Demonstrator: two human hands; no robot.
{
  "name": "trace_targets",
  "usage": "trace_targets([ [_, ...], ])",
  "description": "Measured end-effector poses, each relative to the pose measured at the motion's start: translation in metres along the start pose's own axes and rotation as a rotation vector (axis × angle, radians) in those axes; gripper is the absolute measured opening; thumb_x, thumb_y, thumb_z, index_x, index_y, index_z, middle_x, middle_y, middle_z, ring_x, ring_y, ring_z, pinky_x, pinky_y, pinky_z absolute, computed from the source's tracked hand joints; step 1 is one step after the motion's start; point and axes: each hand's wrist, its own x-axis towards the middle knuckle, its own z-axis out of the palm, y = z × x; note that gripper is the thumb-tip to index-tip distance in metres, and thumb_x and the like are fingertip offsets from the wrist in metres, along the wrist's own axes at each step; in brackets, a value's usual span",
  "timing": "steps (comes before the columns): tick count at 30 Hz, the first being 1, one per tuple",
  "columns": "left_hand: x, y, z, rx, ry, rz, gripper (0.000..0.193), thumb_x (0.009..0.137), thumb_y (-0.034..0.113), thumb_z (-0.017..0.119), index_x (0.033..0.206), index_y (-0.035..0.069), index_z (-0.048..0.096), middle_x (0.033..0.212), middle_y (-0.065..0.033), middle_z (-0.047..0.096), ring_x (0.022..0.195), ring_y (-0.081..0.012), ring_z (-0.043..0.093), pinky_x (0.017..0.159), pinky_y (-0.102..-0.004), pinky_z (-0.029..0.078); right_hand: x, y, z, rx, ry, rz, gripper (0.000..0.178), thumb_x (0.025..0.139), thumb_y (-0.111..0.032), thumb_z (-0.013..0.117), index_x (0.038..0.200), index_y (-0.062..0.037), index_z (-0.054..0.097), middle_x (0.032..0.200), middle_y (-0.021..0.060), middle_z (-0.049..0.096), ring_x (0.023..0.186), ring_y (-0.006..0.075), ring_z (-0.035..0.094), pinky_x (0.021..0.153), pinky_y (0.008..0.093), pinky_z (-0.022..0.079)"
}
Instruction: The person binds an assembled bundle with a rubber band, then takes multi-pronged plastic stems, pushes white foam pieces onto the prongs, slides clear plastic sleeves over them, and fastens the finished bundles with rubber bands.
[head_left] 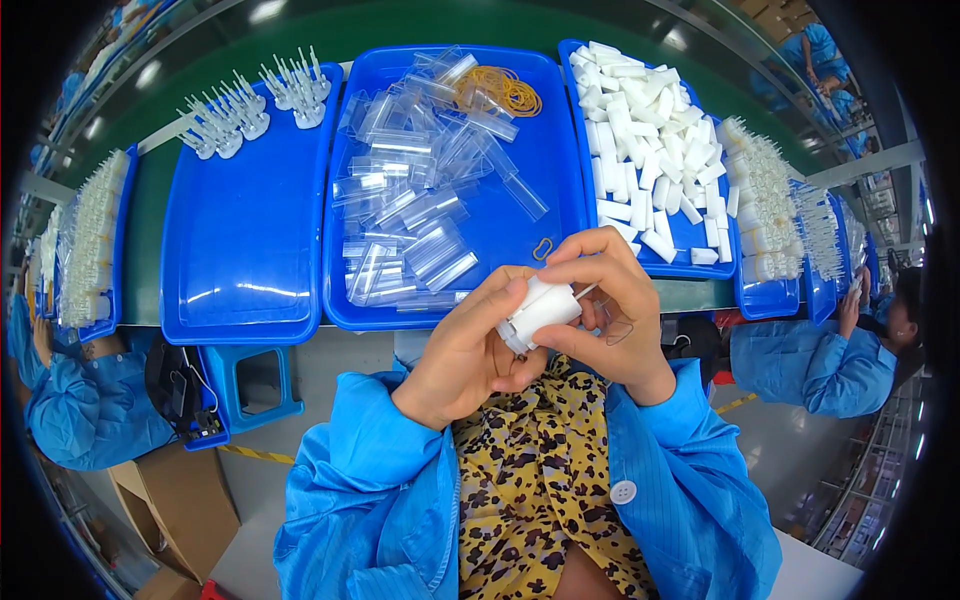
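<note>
Just past the near edge of the middle tray, I hold a white bundle (548,308) in both hands. It looks like white blocks set around a part with a paler round base at its left end and a thin stem sticking out at its right. My left hand (465,345) is closed around the base end. The fingers and thumb of my right hand (610,310) pinch the stem end. A thin loop, perhaps a rubber band, hangs by the right fingers. Another rubber band (542,248) lies at the tray's front right corner.
The middle blue tray (535,150) holds clear plastic tubes (410,190) and yellow rubber bands (500,90). White blocks (650,130) fill the right tray. Several stemmed white parts (225,120) stand in the left tray (245,230). Co-workers (820,360) sit on both sides.
</note>
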Motion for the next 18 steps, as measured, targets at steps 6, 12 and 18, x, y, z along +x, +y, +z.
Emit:
trace_targets([
  [6,-0.011,0.002,0.017,0.406,0.347,0.473,0.026,0.099,0.024,0.046,0.121,0.009,0.041,0.099,-0.0067,0.055,0.061,-0.0097,0.051,0.043,-0.0194,0.036,0.001,-0.007,-0.025,0.473,-0.067,0.506,0.061,0.075,-0.001,0.074,0.128,-0.0051,0.046,0.108,0.006,0.052,0.078,0.0076,0.051,0.069,0.0205,0.042],
  [12,-0.015,0.009,0.002,0.629,0.372,0.682,0.027,0.098,0.024,0.048,0.114,0.003,0.055,0.112,-0.0092,0.053,0.068,-0.0134,0.06,0.044,-0.0192,0.04,-0.002,0.001,-0.035,0.864,0.075,0.511,0.048,0.086,-0.003,0.06,0.131,-0.0011,0.044,0.12,0.0087,0.05,0.109,0.0189,0.055,0.092,0.0295,0.044],
  [18,-0.012,0.002,0.0,0.591,0.271,0.656,0.031,0.085,0.01,0.067,0.113,0.0,0.059,0.116,-0.0114,0.052,0.081,-0.0179,0.063,0.056,-0.0231,0.051,-0.005,0.009,-0.028,0.247,0.096,0.191,0.033,0.092,0.002,0.05,0.125,0.0024,0.052,0.116,0.0112,0.053,0.113,0.021,0.055,0.096,0.0309,0.045],
])
